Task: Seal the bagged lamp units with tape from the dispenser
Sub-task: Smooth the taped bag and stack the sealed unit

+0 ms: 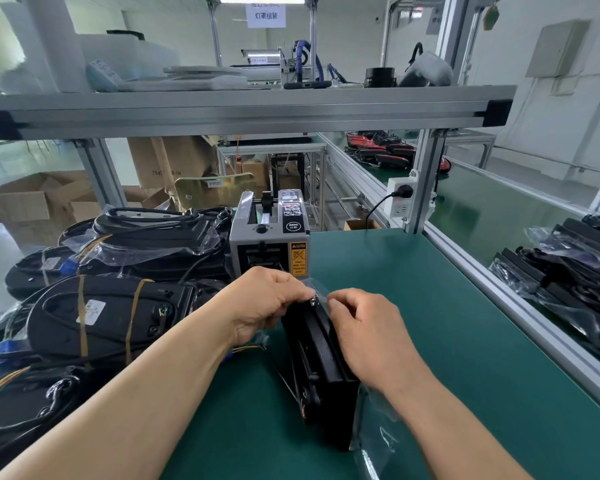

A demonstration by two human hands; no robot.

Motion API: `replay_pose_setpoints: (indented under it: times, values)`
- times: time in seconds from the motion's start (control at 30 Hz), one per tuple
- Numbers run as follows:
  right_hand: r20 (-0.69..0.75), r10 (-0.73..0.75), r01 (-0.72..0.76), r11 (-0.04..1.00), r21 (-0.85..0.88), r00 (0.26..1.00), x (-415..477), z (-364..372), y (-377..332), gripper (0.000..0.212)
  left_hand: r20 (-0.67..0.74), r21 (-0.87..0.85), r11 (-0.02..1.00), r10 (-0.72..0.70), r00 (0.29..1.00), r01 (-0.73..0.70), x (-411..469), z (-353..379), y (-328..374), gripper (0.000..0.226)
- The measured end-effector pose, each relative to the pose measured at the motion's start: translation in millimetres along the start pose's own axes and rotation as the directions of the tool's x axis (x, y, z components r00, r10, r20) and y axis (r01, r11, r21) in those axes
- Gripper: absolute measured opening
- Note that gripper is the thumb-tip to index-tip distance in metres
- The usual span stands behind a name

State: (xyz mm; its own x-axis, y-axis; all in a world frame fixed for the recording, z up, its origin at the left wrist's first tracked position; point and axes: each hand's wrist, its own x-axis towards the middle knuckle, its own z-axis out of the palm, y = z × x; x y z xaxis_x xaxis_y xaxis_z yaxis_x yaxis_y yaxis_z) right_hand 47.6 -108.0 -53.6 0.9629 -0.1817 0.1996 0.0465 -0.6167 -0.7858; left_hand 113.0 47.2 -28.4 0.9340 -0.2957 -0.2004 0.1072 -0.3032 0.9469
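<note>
Left grip [267, 303] and right grip [367, 329] are pinched on the far mouth of the limp, slippery bag [369, 424], judged the best hold.

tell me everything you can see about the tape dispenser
The tape dispenser is a grey, metal-looking box standing upright at the far edge of the green mat. On top are a black knob, a black roller and a black printed panel; a yellow caution sticker sits beside the dark outlet slot in front. A pile of bagged lamps lies against its left side. The left hand, pinching the bagged lamp unit with the right hand, hides its lower front; contact cannot be told.
</note>
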Motion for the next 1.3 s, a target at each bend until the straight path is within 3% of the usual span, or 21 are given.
replay_pose_setpoints:
  times: [0.17, 0.6, 0.8, 1.03, 1.3]
  values:
    - [-0.011, -0.010, 0.010, 1.000, -0.003, 1.000, -0.3, 1.1, 1.3, 0.024, -0.038, 0.013, 1.000, 0.025, 0.999, -0.024, 0.5, 3.9, -0.8, 0.013]
    - [-0.020, -0.035, 0.035, 0.999, 0.008, 0.999, -0.7, 1.4, 4.5, 0.023, -0.117, -0.024, 0.994, 0.101, 0.988, -0.105, 2.4, 9.6, -6.5, 0.021]
    - [-0.004, -0.017, 0.017, 0.999, 0.028, 1.000, -1.3, 1.5, 3.3, 0.022, -0.214, 0.130, 0.974, 0.210, 0.954, -0.185, 2.9, 13.1, -14.7, 0.012]
    - [0.024, -0.002, 0.001, 0.999, 0.045, 1.000, -2.5, 3.2, 0.6, 0.022, -0.354, 0.025, 0.989, 0.143, 0.924, -0.143, 8.8, 20.6, -25.1, 0.004]
    - [0.020, 0.002, -0.003, 0.999, 0.046, 1.000, -1.6, 3.4, 2.8, 0.021, -0.259, -0.044, 0.997, 0.046, 0.965, -0.059, -1.2, 20.2, -27.1, 0.026]
